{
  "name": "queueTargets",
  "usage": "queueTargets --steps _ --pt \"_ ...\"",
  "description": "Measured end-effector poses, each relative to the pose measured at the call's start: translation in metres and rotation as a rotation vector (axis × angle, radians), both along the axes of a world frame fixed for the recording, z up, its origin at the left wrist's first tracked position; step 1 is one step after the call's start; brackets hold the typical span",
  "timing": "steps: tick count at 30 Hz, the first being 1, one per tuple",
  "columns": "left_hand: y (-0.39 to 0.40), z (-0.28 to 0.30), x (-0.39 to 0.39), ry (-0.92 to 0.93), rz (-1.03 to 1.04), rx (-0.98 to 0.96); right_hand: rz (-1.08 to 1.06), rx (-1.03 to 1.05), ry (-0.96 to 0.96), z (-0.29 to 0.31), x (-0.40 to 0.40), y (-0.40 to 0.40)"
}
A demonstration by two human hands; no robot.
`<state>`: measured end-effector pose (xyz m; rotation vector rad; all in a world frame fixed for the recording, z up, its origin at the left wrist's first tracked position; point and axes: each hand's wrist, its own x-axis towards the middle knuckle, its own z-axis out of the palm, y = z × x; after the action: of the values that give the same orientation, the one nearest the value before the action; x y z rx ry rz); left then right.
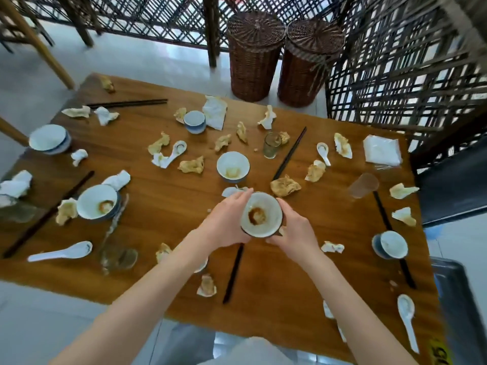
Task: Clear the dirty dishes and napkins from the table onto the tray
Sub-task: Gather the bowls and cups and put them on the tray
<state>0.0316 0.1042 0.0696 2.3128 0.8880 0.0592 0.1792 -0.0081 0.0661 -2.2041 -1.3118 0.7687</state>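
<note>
Both hands hold one dirty white bowl (pixel 261 214) with a brown stain, above the middle of the wooden table (pixel 263 275). My left hand (pixel 227 219) grips its left side, my right hand (pixel 296 229) its right side. Another stained bowl (pixel 233 165) stands just beyond. More bowls stand at the left (pixel 97 201), far left (pixel 48 138), back (pixel 194 121) and right (pixel 391 245). Crumpled soiled napkins such as one (pixel 284 186) by the held bowl lie all over. White spoons (pixel 62 252) (pixel 407 316), dark chopsticks (pixel 233 275) and glasses (pixel 272 144) are scattered. No tray is clearly in view.
Two wicker baskets (pixel 254 56) stand behind the table by a dark lattice screen (pixel 400 61). A stack of clean napkins (pixel 381 150) lies at the back right corner. A tipped glass (pixel 363 185) lies at the right. A dark grey object (pixel 463 306) sits off the right edge.
</note>
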Motion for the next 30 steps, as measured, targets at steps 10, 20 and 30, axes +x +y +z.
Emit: queueTargets --steps 10,20,30 --pt "0.109 0.011 -0.017 0.052 -0.042 0.023 0.006 -0.028 -0.042 0.009 -0.024 0.105" --pt "0.165 -0.021 0.019 0.123 -0.03 0.014 -0.024 -0.076 0.032 -0.022 0.007 0.16" --pt "0.19 -0.039 0.026 0.141 -0.086 -0.049 -0.055 -0.137 0.064 -0.043 0.014 0.179"
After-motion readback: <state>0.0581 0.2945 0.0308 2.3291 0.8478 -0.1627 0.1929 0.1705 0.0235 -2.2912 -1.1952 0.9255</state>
